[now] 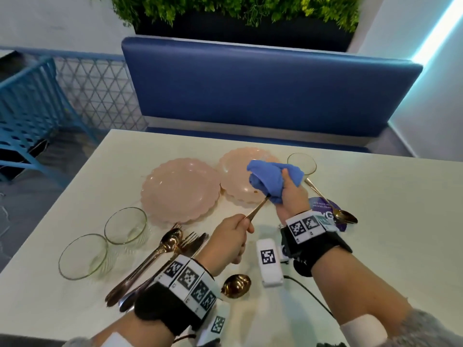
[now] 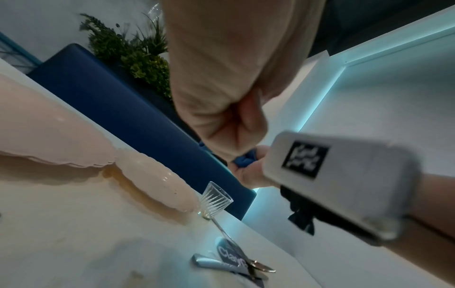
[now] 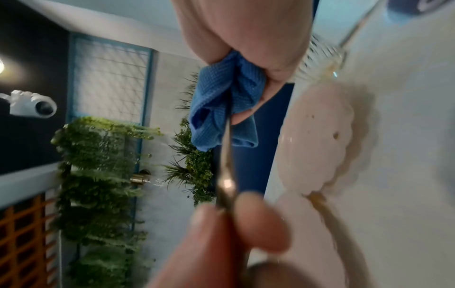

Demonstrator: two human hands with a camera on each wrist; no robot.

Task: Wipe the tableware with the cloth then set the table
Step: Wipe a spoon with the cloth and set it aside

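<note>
The left hand (image 1: 231,242) pinches the handle end of a slim gold-coloured metal utensil (image 1: 255,212), held out level above the white tabletop (image 1: 375,246) so its working end runs into the bunched blue waffle-weave cloth (image 1: 271,180). The right hand (image 1: 292,196) has its fingers curled tight round that cloth, squeezing it about the hidden tip; which kind of utensil it is cannot be told. Holding it by the far end probably leaves most of its length free to be drawn through the cloth. Below, two stacks of scalloped pale pink plates (image 1: 180,189) sit side by side, with ribbed clear glasses (image 1: 125,226) and a heap of gold cutlery (image 1: 160,256) at the left, likely unwiped. One gold spoon (image 1: 330,205) lies apart on the right beside another glass (image 1: 302,163), perhaps finished.
</note>
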